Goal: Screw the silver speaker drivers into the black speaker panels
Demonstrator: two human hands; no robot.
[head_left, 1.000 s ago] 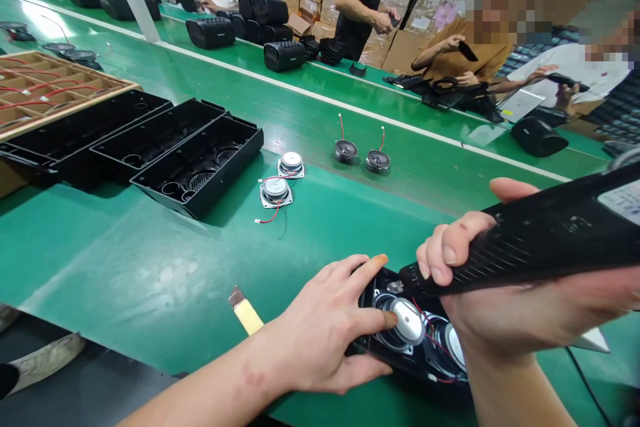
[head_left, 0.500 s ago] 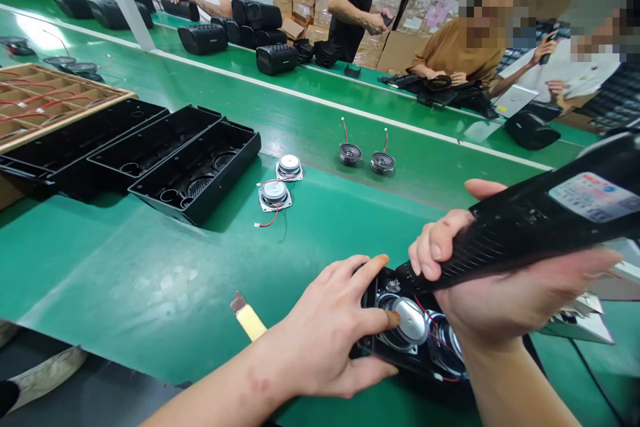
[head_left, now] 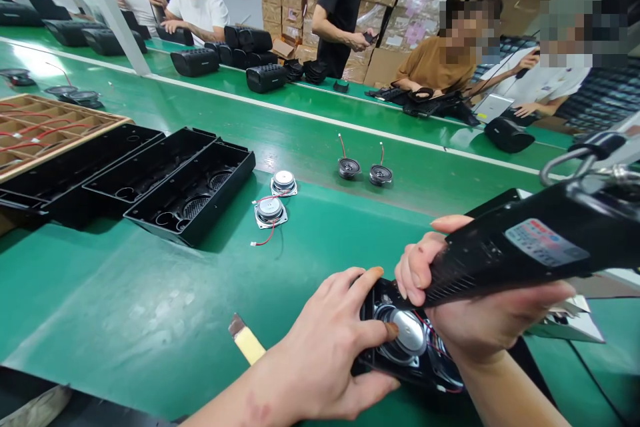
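Note:
My right hand (head_left: 465,307) is closed round a black electric screwdriver (head_left: 530,247), whose tip points down into a black speaker housing (head_left: 385,363) at the near edge of the green belt. My left hand (head_left: 325,353) grips the housing's left end, with the thumb pressed on a silver speaker driver (head_left: 407,333) seated inside. Red wires run beside that driver. Two loose silver drivers (head_left: 270,210) with red leads lie further up the belt, to the left of two small black drivers (head_left: 380,175).
Three empty black housings (head_left: 190,190) lie in a row at the left, next to a wooden tray (head_left: 45,127) of wired parts. A small brush (head_left: 245,340) lies by my left wrist. Other people work across the far belt among finished speakers (head_left: 265,77) and cardboard boxes.
The screwdriver has tilted up and its tip has moved left towards the housing's near corner. My view has dropped slightly; my left hand stays on the housing.

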